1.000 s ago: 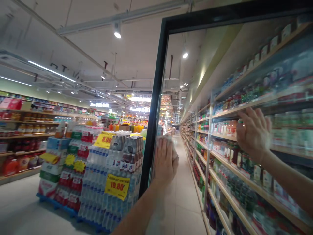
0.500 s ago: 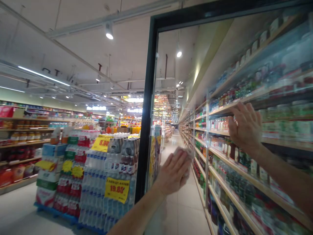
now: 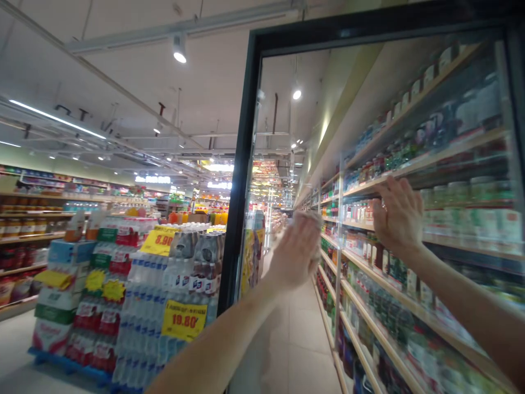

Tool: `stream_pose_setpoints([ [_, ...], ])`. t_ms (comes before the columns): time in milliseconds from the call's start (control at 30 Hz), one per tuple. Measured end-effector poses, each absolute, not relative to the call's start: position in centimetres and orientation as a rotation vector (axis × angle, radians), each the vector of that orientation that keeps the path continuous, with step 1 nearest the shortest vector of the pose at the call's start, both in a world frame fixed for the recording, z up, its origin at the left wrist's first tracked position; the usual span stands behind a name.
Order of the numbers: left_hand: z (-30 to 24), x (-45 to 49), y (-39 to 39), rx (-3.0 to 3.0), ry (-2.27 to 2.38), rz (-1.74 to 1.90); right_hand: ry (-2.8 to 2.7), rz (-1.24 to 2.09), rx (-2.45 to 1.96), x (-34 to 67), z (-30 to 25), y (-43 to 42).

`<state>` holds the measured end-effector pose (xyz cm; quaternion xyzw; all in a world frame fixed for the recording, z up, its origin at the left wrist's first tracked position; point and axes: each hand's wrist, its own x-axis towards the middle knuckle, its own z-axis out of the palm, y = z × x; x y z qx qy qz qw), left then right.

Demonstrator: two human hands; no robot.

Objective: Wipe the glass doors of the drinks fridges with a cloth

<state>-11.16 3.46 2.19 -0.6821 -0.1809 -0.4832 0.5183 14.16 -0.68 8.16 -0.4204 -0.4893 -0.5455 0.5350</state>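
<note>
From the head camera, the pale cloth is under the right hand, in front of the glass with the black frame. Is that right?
Not quite: the head view shows the pale cloth under the left hand, not the right. It is in front of the glass with the black frame.

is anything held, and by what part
The left hand holds a pale cloth by its near face, which it mostly covers; the right hand is open with nothing seen in it.

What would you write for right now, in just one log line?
left hand: holding pale cloth at black-framed glass | right hand: open, holding nothing, glass contact unclear | nearby: stocked shelves, bottle packs
</note>
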Motion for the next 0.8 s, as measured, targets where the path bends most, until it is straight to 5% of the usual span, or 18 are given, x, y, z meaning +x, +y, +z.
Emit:
stream_pose_setpoints([
  [67,2.3,-11.3,3.5,-1.680,-0.299,-0.999,-1.173,-1.283,-0.992,14.2,8.2,-0.7],
  [200,2.6,-12.2,3.8,-1.496,-0.659,-1.350,-1.159,-1.262,-0.914,14.3,8.2,-0.5],
  [367,3.2,-12.1,4.0,-1.654,-0.328,-0.983,-1.162,-1.238,-0.822,14.6,8.1,-0.2],
  [500,4.9,-11.1,4.3,-1.453,-0.623,-1.412,-1.182,-1.200,-0.734,14.7,8.1,-0.2],
  [667,6.3,-10.4,4.3,-1.633,-0.319,-1.067,-1.177,-1.224,-0.631,14.8,8.1,-0.3],
  [800,7.2,-11.7,4.5,-1.456,-0.647,-1.454,-1.186,-1.212,-0.650,15.0,8.0,-0.3],
])
